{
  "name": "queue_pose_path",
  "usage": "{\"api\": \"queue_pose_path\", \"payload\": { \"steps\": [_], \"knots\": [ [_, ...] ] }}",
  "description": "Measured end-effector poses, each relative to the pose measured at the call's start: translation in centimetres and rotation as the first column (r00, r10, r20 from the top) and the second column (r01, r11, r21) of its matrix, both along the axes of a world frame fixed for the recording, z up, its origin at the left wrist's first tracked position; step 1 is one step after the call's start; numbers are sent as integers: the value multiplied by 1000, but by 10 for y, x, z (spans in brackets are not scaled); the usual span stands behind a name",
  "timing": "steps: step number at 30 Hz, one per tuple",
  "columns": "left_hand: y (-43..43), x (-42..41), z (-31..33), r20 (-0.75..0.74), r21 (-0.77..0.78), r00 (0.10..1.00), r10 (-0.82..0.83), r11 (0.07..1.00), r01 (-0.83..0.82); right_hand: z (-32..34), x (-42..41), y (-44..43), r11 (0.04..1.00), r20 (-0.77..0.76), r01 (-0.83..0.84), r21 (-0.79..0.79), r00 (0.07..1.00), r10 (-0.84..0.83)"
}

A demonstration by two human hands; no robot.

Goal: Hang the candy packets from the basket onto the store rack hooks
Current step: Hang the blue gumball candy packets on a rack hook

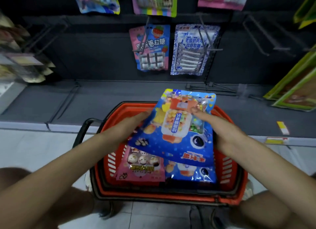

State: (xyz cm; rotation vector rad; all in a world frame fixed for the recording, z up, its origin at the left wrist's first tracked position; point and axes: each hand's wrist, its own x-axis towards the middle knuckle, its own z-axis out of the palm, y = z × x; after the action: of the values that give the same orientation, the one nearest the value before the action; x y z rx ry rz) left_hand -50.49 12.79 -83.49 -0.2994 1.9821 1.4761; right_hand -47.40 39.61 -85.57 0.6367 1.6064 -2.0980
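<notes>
I hold a large blue candy packet [177, 126] above the red basket [227, 170], its print upside down to me. My left hand [131, 124] grips its left edge, fingers hidden under it. My right hand [213, 126] holds the right side with the thumb pressed on the front. Inside the basket lie a pink packet [142, 167] and another blue packet [191, 172]. On the dark rack, a pink-and-blue packet [151, 47] and a blue-and-white packet [191, 50] hang from hooks. A bare hook [259, 39] juts out to their right.
More packets [153, 3] hang along the top row. Bare hooks [46, 35] stick out at the left, beside stacked goods [25, 64]. Green boxes [297, 85] stand at the right. A grey shelf ledge [51, 102] runs behind the basket, which sits on a tiled floor between my knees.
</notes>
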Motion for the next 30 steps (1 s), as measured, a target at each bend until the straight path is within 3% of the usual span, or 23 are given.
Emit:
{"api": "queue_pose_path", "payload": {
  "steps": [1,3,7,11,14,17,20,24,28,30],
  "knots": [
    [8,6,11,127,161,990,61,984,-81,1,0,-2,999,-28,24,-33,999,-25],
    [14,11,26,197,287,980,32,954,-89,1,-2,-6,996,-69,72,-49,995,-76],
    [8,4,49,127,246,991,-42,969,10,0,-6,-12,999,-96,24,26,995,-22],
    [4,-2,54,150,217,988,28,974,-61,-5,-10,-28,982,-75,-2,189,997,17],
    [5,-5,52,171,210,975,144,961,-179,-10,-15,-28,983,-44,129,130,991,-124],
    [11,-2,48,228,289,931,286,893,-346,-6,-17,-21,971,35,240,8,970,-240],
    [22,7,37,305,404,861,407,763,-504,2,-12,-25,969,-88,188,159,980,-176],
    [36,17,23,379,497,811,446,641,-585,20,1,-48,992,-153,124,-20,980,-125],
    [52,38,10,372,549,873,316,684,-481,30,13,-66,990,-197,50,-131,977,-76],
    [57,45,9,357,496,884,300,741,-452,26,15,-68,997,-193,74,-8,978,-74]
  ]
}}
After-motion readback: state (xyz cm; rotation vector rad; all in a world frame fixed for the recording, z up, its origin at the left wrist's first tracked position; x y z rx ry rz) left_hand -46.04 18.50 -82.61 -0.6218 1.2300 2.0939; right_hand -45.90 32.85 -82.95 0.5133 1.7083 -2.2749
